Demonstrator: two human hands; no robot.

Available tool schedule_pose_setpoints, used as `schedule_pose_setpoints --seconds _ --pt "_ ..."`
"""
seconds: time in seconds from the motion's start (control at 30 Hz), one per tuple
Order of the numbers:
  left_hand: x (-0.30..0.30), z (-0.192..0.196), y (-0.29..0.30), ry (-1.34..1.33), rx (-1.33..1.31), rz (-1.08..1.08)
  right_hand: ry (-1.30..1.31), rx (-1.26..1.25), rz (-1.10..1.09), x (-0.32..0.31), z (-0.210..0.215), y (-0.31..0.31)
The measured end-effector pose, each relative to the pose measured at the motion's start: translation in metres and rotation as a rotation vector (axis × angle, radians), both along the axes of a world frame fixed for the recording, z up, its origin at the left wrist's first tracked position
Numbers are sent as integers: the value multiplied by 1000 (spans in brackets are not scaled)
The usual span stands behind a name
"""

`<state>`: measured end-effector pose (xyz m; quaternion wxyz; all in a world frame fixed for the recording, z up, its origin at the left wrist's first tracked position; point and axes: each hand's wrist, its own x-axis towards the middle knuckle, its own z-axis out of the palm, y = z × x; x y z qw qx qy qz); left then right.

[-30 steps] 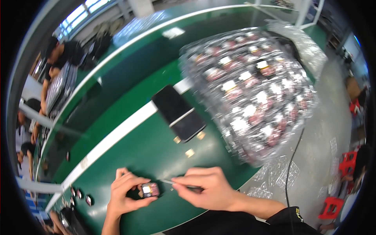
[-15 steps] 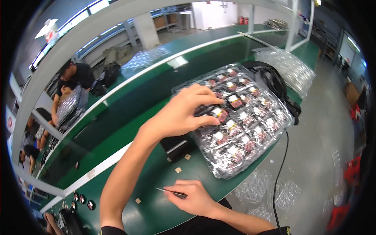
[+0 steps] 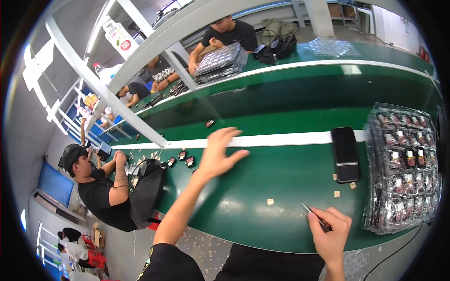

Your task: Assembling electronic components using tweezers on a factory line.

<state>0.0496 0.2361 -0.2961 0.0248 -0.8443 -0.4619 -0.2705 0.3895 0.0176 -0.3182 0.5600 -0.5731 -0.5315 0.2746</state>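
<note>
My left hand [image 3: 219, 153] is over the green workbench [image 3: 234, 187], fingers and thumb spread, with nothing in it. Just left of it lie several small black octagonal parts [image 3: 190, 161] with reddish faces. My right hand [image 3: 332, 230] rests low over the bench, closed around slim metal tweezers [image 3: 313, 213] whose tip points up and left. Small tan squares [image 3: 270, 202] are scattered between the hands. At the right stands a stack of clear plastic trays [image 3: 402, 173], its pockets filled with similar parts.
A black phone [image 3: 344, 152] lies by the white rail [image 3: 281, 140]. Beyond the rail, another black part [image 3: 209, 123] sits on the green belt. A co-worker [image 3: 101, 182] sits at the left beside a black bag [image 3: 149, 192]; another person [image 3: 227, 35] works across with trays [image 3: 222, 61].
My view has swung left. The left hand has left the tray of parts and reached across to the loose parts at the left. The right hand keeps the tweezers.
</note>
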Motion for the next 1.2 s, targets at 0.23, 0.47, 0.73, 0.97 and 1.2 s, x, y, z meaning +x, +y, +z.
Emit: schedule_pose_setpoints --seconds 0.23,0.47,0.73,0.97,1.2 --pt "-194 -37 -21 -20 -135 842 -58 -46 7 -7 -1 4" --pt "-146 -42 -25 -197 -283 531 -152 -56 -15 -7 -3 4" --pt "-55 -34 -38 -203 -278 133 -177 -61 2 -6 -1 5" --pt "-12 -15 -33 -105 -262 -59 -115 -87 0 -6 1 6" --pt "57 -6 -58 -59 -463 -479 -125 -77 -3 -5 2 8"
